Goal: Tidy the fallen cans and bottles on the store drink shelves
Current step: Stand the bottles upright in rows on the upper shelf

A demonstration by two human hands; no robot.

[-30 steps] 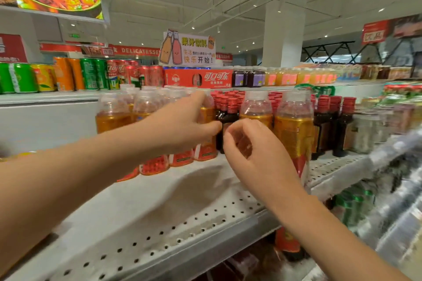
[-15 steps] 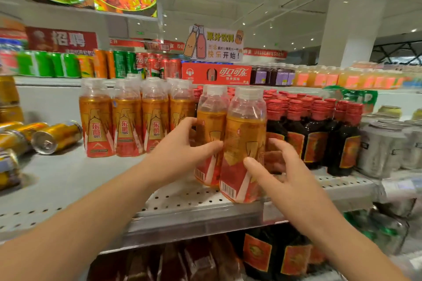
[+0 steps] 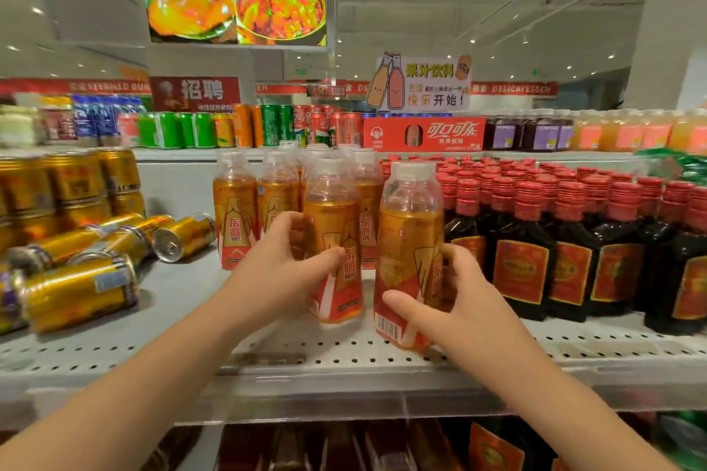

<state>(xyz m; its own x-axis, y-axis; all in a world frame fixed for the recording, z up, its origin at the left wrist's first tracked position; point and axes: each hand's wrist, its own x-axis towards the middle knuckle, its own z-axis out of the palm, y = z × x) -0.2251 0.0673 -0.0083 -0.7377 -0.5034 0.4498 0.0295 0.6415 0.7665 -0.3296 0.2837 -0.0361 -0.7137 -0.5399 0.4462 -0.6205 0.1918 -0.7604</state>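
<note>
An orange-drink bottle (image 3: 333,241) was gripped by the left hand (image 3: 283,271), thumb across its label and fingers curled behind it. A second bottle (image 3: 409,241), just right of it and nearer the front edge of the shelf (image 3: 344,359), was clasped by the right hand (image 3: 455,302), thumb on the front and fingers round the far side. Both forearms were stretched up from the bottom corners of the frame. Only a narrow gap was seen between the two bottles. Dark red-capped bottles (image 3: 520,252) were packed just beside the right one. Bare shelf was seen at left, up to the gold cans (image 3: 76,291) toppled there.
</note>
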